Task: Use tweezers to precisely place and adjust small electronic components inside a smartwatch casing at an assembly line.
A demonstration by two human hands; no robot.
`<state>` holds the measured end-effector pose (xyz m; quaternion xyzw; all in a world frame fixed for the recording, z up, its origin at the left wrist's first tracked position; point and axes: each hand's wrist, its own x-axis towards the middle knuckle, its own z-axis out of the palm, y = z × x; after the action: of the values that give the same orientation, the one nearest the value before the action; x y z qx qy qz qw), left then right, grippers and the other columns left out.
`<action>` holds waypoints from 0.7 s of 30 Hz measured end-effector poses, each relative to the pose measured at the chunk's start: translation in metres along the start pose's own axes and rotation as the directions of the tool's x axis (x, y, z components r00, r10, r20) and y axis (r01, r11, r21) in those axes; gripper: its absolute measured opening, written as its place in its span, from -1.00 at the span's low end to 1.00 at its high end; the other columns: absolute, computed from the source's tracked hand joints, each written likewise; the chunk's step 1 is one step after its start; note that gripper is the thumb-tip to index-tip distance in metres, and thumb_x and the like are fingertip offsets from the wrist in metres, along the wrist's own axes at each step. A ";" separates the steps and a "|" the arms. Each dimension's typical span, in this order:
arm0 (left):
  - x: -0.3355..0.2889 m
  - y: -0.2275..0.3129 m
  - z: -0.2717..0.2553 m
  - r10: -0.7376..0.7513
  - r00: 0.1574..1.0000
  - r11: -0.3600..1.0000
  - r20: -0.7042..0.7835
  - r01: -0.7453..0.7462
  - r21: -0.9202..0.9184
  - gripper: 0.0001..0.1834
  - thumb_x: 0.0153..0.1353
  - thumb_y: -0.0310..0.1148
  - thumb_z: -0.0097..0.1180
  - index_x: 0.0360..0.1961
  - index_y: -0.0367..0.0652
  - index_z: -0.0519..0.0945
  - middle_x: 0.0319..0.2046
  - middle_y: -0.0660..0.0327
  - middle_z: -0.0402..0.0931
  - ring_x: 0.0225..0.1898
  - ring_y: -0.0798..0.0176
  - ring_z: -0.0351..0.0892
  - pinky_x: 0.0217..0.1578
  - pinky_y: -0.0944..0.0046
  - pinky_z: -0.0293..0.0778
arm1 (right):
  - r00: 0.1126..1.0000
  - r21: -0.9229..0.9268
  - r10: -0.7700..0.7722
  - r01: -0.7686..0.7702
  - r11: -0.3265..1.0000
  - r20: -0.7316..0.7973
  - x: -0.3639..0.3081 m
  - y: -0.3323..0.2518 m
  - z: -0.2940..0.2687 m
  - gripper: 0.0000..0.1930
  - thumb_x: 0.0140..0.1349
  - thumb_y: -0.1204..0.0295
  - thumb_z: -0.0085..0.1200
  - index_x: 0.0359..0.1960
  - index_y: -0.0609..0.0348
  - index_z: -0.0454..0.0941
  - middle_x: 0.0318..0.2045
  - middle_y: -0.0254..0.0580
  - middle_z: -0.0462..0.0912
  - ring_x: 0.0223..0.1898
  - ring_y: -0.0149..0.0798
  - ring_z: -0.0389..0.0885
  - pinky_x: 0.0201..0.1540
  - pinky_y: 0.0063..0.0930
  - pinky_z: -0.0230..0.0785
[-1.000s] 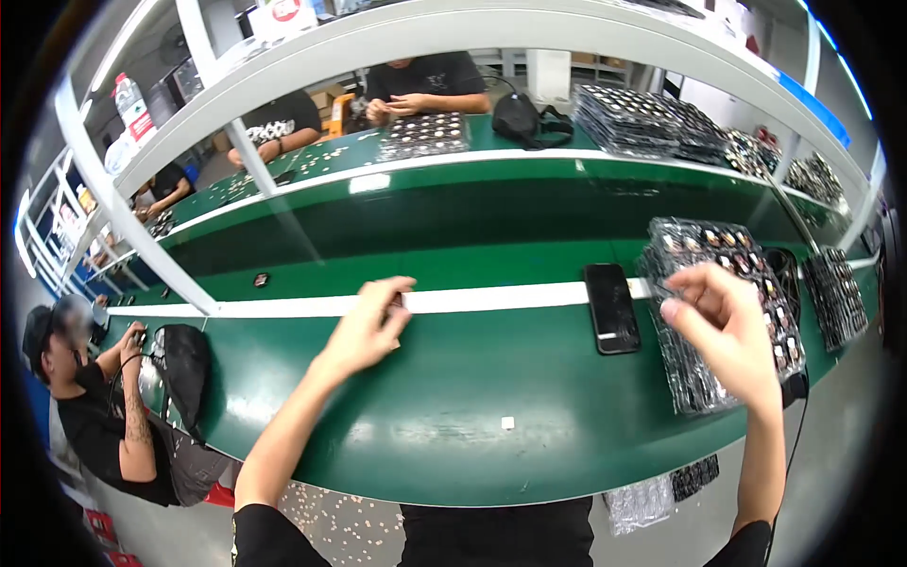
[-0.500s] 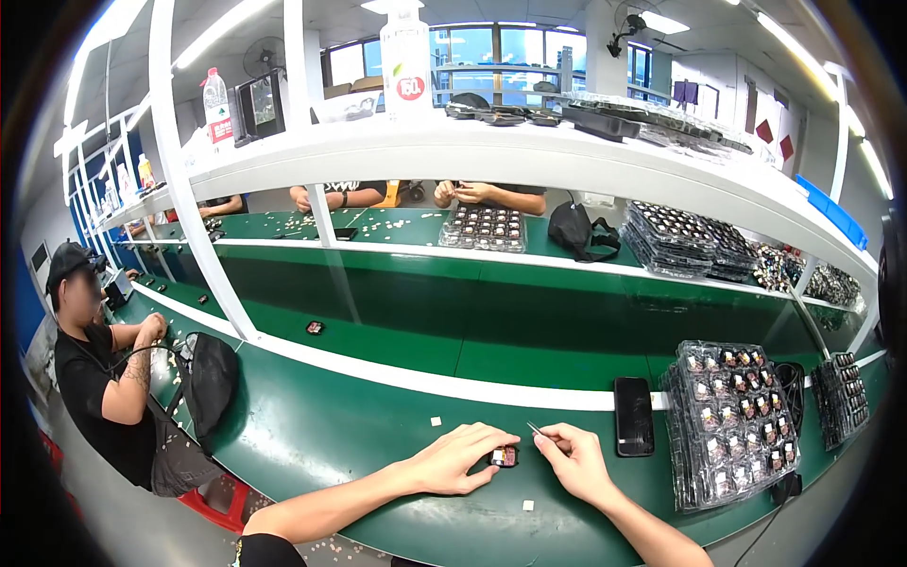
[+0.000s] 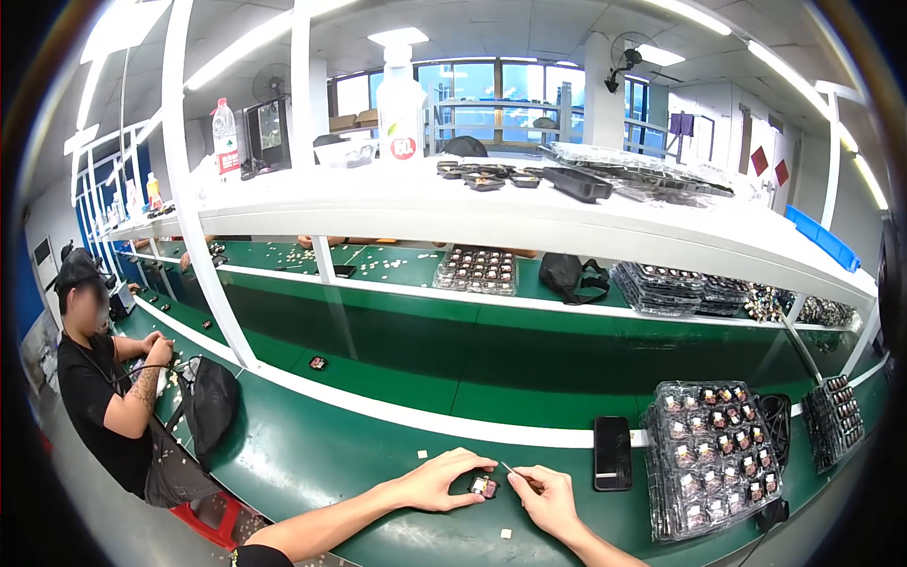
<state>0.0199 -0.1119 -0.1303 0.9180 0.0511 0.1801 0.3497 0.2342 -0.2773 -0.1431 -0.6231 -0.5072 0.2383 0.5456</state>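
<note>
On the green bench top lies a small black module (image 3: 485, 487) with a patterned, light-and-reddish face. My left hand (image 3: 439, 480) curves around it, the thumb at its near side and the index finger stretched past its far side. In my right hand (image 3: 545, 499), thumb and fingers pinch a thin pair of tweezers (image 3: 509, 468), whose tip points up and left, close to the left index fingertip and just beyond the module. A small pale square (image 3: 506, 534) lies nearer me, and another pale square (image 3: 422, 455) lies beyond my left hand.
Right of my hands are a black phone (image 3: 612, 454) and stacked clear trays (image 3: 715, 463) filled with modules. A white shelf (image 3: 529, 213) crosses ahead. A black bag (image 3: 210, 402) rests at left beside a seated person (image 3: 113, 387). Another module (image 3: 317, 363) sits on the lower green surface.
The view has tilted upward, so the bench sits lower in the picture. The right hand with its tweezers has come closer to the left hand, which stays around the module.
</note>
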 end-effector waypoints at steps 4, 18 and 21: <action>-0.001 -0.003 0.000 -0.034 0.998 0.999 -0.057 0.037 0.039 -0.47 0.31 -0.12 0.59 0.21 -0.11 0.76 0.15 0.16 0.66 0.25 0.07 0.58 0.33 0.05 0.49 | 0.994 -0.016 -0.105 0.104 0.994 -0.026 0.002 0.003 0.003 -0.79 0.51 0.45 0.37 0.01 0.37 0.84 -0.41 -0.23 0.76 -0.49 -0.53 0.66 -0.44 -0.55 0.44; 0.001 -0.009 -0.004 -0.085 0.994 0.996 -0.065 0.084 -0.019 -0.51 0.34 -0.12 0.58 0.20 -0.08 0.77 0.08 0.19 0.67 0.21 0.10 0.61 0.28 0.07 0.52 | 0.998 0.003 -0.051 0.052 0.999 -0.035 0.006 -0.012 0.007 -0.81 0.48 0.48 0.39 -0.01 0.36 0.86 -0.44 -0.20 0.77 -0.52 -0.47 0.67 -0.45 -0.51 0.45; 0.000 -0.007 -0.005 -0.088 0.995 0.995 -0.037 0.086 -0.051 -0.48 0.42 -0.10 0.50 0.27 -0.12 0.70 0.01 0.18 0.69 0.08 0.12 0.64 0.20 0.08 0.51 | 1.000 0.051 -0.011 0.013 0.999 -0.029 0.005 -0.006 0.009 -0.82 0.46 0.51 0.39 -0.02 0.37 0.88 -0.45 -0.21 0.77 -0.54 -0.47 0.69 -0.50 -0.54 0.48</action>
<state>0.0183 -0.1037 -0.1318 0.9022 0.0935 0.1838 0.3787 0.2264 -0.2697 -0.1389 -0.6091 -0.4968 0.2389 0.5702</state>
